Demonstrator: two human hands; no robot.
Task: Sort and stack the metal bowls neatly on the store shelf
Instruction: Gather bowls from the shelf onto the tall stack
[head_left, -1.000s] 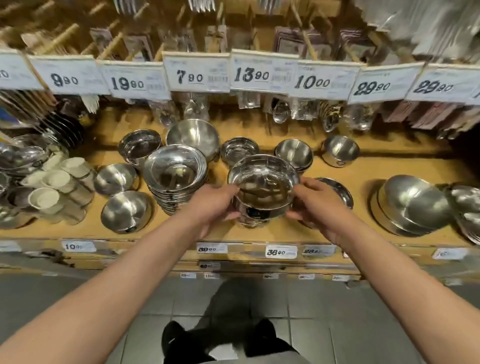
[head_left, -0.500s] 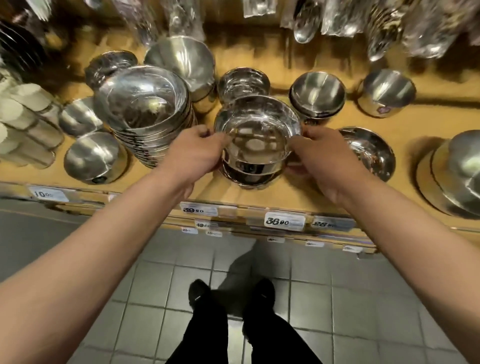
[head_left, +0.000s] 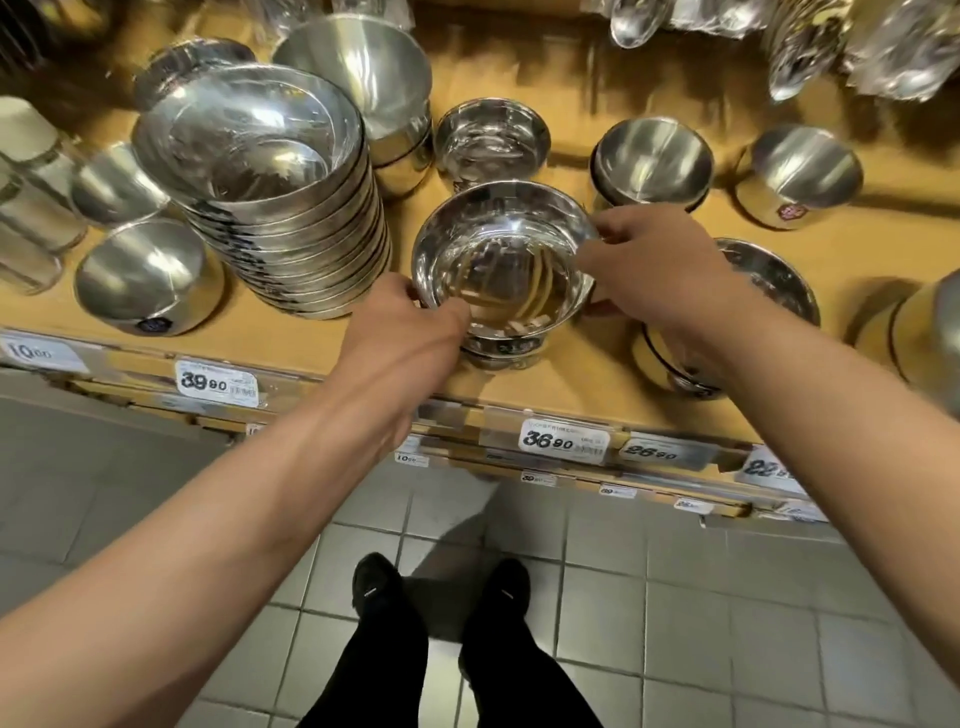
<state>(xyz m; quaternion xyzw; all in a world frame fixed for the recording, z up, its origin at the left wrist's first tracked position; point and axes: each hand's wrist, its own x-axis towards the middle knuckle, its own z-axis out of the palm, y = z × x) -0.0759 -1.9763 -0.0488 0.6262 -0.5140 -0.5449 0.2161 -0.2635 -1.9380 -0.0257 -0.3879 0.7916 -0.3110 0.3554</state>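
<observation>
A small stack of shiny metal bowls (head_left: 501, 260) stands near the front edge of the wooden shelf (head_left: 322, 338). My left hand (head_left: 402, 332) grips the top bowl's near-left rim, thumb over the edge. My right hand (head_left: 657, 270) holds the right rim, fingers curled round it. Left of it rises a tall leaning stack of wider bowls (head_left: 260, 171). Behind it sits a smaller shiny bowl (head_left: 491, 137).
Matte bowls stand at the left (head_left: 148, 275), back middle (head_left: 358, 67) and back right (head_left: 652, 161), (head_left: 802, 171). A flat bowl (head_left: 769, 275) lies partly under my right wrist. Price tags (head_left: 563, 441) line the shelf edge. Packaged cutlery hangs above. Tiled floor and my shoes lie below.
My view tilted down and closer to the shelf. Both hands stayed on the middle bowl stack; my left thumb now hooks over its near rim.
</observation>
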